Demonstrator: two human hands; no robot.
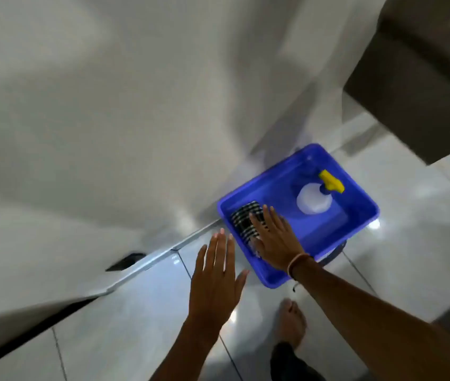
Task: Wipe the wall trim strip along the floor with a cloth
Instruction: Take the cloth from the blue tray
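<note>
A black-and-white checked cloth (pixel 241 221) lies folded in the left end of a blue plastic tub (pixel 355 224) on the floor. My right hand (pixel 276 237) reaches into the tub with fingers spread, resting on or just over the cloth. Just left of the tub, my left hand (pixel 217 276) hovers open above the floor tiles, fingers apart and holding nothing. The wall trim strip (pixel 147 264) runs along the foot of the white wall, from the lower left up to the tub. The picture is blurred.
A white spray bottle with a yellow trigger (pixel 314 199) lies in the tub's far end. A dark brown piece of furniture (pixel 416 86) stands at the upper right. My bare foot (pixel 292 323) is on the glossy grey tiles below the tub. A dark gap (pixel 126 261) sits in the trim.
</note>
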